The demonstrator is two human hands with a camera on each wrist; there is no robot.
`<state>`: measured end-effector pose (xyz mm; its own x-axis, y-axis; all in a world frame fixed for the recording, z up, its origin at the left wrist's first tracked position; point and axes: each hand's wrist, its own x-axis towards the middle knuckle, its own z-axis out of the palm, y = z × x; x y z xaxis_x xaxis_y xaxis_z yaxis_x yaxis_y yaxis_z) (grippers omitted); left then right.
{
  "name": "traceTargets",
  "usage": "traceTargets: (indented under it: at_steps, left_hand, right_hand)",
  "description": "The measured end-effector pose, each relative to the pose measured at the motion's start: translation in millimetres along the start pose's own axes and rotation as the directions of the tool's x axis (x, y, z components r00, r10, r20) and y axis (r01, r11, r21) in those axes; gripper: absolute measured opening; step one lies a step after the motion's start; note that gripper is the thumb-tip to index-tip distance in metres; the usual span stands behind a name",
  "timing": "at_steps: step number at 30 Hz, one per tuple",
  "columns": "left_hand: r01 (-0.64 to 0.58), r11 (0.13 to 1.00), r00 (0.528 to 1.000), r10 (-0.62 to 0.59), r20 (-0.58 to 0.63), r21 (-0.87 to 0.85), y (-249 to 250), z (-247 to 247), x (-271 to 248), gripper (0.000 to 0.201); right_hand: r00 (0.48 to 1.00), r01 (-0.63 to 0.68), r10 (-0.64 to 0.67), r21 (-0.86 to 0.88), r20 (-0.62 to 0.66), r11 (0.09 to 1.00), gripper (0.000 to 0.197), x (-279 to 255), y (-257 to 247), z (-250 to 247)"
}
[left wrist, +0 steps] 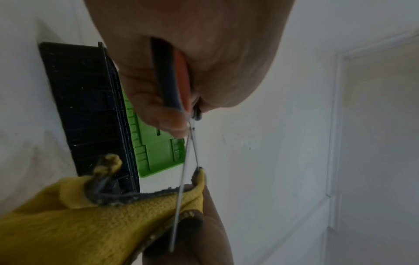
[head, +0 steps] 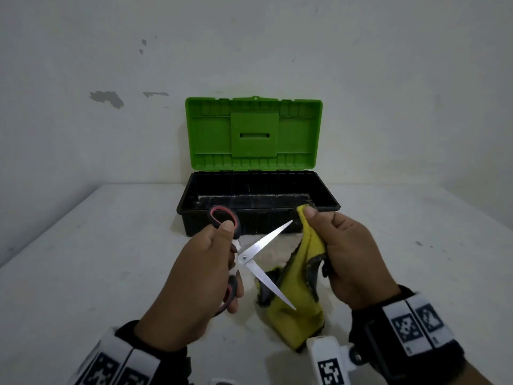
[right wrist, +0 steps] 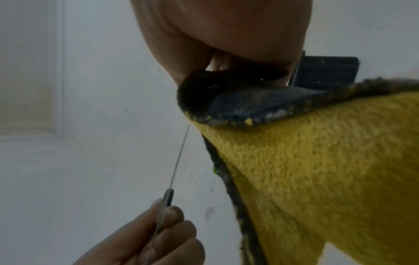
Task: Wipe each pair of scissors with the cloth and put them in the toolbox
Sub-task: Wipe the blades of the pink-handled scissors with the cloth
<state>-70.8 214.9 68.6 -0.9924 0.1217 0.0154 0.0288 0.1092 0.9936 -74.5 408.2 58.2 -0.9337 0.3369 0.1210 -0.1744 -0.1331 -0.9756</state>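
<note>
My left hand (head: 205, 262) grips the black-and-red handles of a pair of scissors (head: 258, 245), its steel blades spread wide apart above the table. To the right, my right hand (head: 341, 251) pinches a yellow cloth (head: 299, 301) with dark edges; the cloth hangs down just past the blade tips and behind the lower blade. In the left wrist view the scissors (left wrist: 183, 179) reach the cloth (left wrist: 90, 224) edge-on. The right wrist view shows the cloth (right wrist: 317, 170) close up and a thin blade (right wrist: 179, 161) beside it. The toolbox (head: 258, 201) stands open behind, with a black base and a raised green lid.
The toolbox sits against a white wall (head: 249, 51) at the back of a white table (head: 83, 259). Inside, the black base looks bare. White marker bands wrap both wrists at the bottom of the head view.
</note>
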Motion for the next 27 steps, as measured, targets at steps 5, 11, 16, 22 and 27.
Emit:
traceTargets:
  at_steps: [5, 11, 16, 22, 27]
  left_hand:
    - [-0.012, 1.000, 1.000, 0.013, -0.027, 0.022, -1.0, 2.8, 1.9, 0.039]
    - [-0.138, 0.986, 0.988, 0.143, -0.053, 0.095, 1.9, 12.5, -1.1, 0.038]
    - [-0.192, 0.972, 0.974, 0.205, -0.091, 0.131, 2.5, 13.4, 0.0, 0.037]
    - [-0.248, 0.955, 0.963, 0.261, -0.062, 0.160, 4.7, 13.6, -2.3, 0.037]
    - [-0.160, 0.981, 0.984, 0.167, -0.057, 0.108, 1.6, 11.2, -1.3, 0.037]
  right_hand:
    - [0.982, 0.187, -0.188, -0.109, -0.004, 0.976, 0.028, -12.5, -7.0, 5.8]
    - [0.902, 0.414, -0.412, -0.527, 0.128, 0.742, 0.018, -27.6, 5.2, 28.7]
    - [0.875, 0.479, -0.429, -0.523, 0.223, 0.705, 0.019, -33.3, 12.4, 33.9]
    - [0.928, 0.371, -0.327, -0.478, 0.177, 0.796, 0.020, -29.9, 11.4, 31.6]
    - [0.936, 0.329, -0.350, -0.476, 0.048, 0.816, 0.019, -14.1, 2.8, 19.5]
